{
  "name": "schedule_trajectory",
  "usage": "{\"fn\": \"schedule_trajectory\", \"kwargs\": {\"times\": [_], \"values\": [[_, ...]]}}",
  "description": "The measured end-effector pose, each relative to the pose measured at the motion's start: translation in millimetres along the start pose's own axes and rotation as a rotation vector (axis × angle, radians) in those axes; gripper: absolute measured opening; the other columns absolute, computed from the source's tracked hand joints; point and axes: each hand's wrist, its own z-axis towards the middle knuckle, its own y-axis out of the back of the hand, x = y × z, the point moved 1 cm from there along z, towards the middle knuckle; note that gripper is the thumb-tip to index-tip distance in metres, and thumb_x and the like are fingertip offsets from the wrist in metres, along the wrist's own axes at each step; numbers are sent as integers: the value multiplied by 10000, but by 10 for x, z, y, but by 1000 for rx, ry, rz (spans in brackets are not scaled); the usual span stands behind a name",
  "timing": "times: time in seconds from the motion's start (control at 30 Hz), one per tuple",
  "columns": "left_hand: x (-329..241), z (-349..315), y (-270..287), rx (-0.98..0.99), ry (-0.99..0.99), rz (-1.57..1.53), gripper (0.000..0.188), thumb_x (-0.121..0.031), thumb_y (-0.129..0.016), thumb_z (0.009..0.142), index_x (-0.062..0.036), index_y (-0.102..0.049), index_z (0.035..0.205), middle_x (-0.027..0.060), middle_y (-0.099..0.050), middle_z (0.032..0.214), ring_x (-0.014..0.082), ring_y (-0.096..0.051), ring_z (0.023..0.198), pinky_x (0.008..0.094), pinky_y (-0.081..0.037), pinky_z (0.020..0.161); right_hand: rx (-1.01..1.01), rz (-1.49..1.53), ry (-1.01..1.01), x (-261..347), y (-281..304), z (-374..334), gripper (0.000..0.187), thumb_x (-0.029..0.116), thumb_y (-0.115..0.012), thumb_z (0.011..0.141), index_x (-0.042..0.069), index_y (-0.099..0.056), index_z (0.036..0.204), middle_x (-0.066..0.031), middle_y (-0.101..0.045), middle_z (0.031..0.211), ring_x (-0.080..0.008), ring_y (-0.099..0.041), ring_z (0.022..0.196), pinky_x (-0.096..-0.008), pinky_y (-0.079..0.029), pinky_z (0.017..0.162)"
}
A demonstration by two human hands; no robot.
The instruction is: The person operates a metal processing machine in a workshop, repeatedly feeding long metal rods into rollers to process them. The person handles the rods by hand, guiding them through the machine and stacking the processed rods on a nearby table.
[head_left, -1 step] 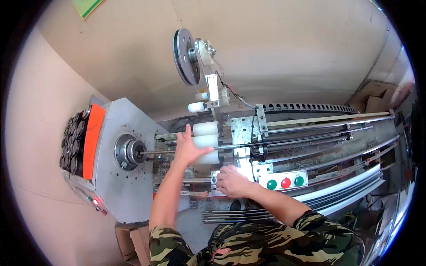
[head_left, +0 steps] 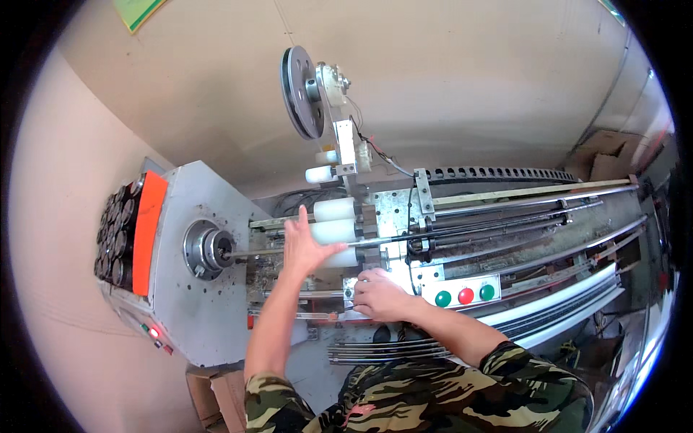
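Observation:
My left hand (head_left: 303, 247) is open, its fingers spread. It lies over a long thin metal rod (head_left: 260, 252), beside the white rollers (head_left: 333, 232) on the carriage, its thumb stretched right along the rod and rollers. The rod runs left into the round chuck (head_left: 209, 249) of a grey machine housing and right across the carriage plate (head_left: 392, 216). Lower right, my right hand (head_left: 380, 296) is closed at the carriage's front edge, by a small metal block (head_left: 349, 290). Its fingers curl under, hiding whatever they hold.
Green and red push buttons (head_left: 465, 296) sit on a white panel right of my right hand. Behind stands a grey pulley wheel (head_left: 303, 92) on an arm. Several loose rods (head_left: 386, 351) lie along the front, close to my body. A cardboard box (head_left: 216, 397) stands lower left.
The view has shifted very slightly, with the machine housing a little further left. Both hands keep their places and shapes.

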Motion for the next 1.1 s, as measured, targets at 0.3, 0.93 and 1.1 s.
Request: {"fn": "schedule_trajectory", "kwargs": {"times": [0.3,0.93,1.1], "values": [[-218,-1273,1,-321,-85,3,723,-562,-863,659,10,-722,1078,161,-625,1047,340,-537,1037,444,-475,886,-35,407,-441,231,1282,67,193,174,-682,938,24,-736,1047,-138,-717,827,-298,-695,737,-404,-540,708],[-126,-1199,-299,-311,-95,-68,524,-590,-799,733,-68,-750,757,141,-676,776,316,-587,850,463,-411,840,408,-28,-775,-314,659,751,491,510,-532,954,86,-779,935,-212,-735,949,-420,-694,949,-517,-537,852],[-133,-1154,-307,-308,-85,-76,509,-578,-809,723,-74,-756,767,136,-676,789,318,-583,880,464,-410,844,414,-8,-741,-341,564,823,484,515,-560,936,84,-781,931,-215,-735,944,-419,-697,948,-513,-541,846]]}}
